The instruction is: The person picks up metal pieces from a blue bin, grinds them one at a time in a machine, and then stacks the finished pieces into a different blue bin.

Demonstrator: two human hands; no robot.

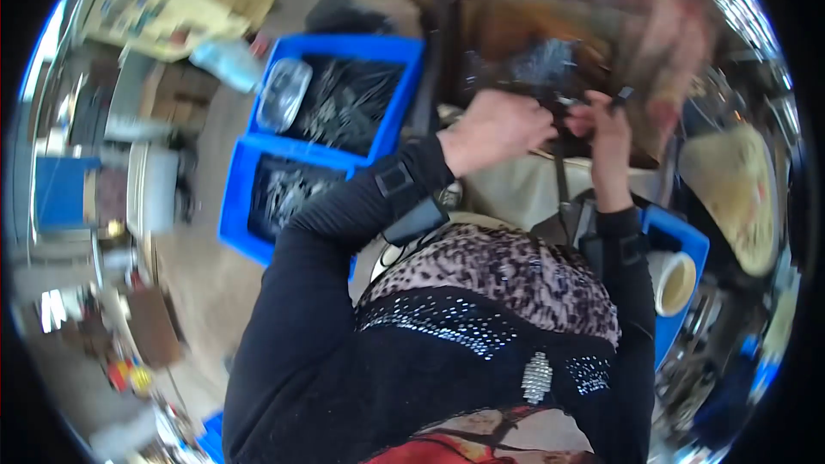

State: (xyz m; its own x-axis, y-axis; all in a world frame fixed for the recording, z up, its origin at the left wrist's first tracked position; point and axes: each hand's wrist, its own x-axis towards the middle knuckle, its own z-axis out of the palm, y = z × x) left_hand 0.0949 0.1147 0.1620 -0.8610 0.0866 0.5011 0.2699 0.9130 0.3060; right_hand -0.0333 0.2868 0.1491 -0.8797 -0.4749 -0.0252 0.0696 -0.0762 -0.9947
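My left hand (498,131) is closed, its fingertips pinched together over a brown work surface (593,43). What they hold, if anything, is too small to make out. Just to its right is my right hand (607,131), fingers bent inward. A small dark piece (621,99) sticks up from its fingers, too blurred to name. The fingertips of both hands point toward each other with a narrow gap between. Beyond them lies a heap of small shiny pieces (546,60). Left of my left hand, a blue bin (344,45) holds many thin dark metal parts.
A clear plastic tub (284,94) sits inside that bin. Nearer, a second blue bin (230,206) holds similar parts. At my right are a blue crate (698,245) with a white cylinder (675,283) and a pale padded seat (730,193). A blurred pinkish shape (679,43) fills the far right.
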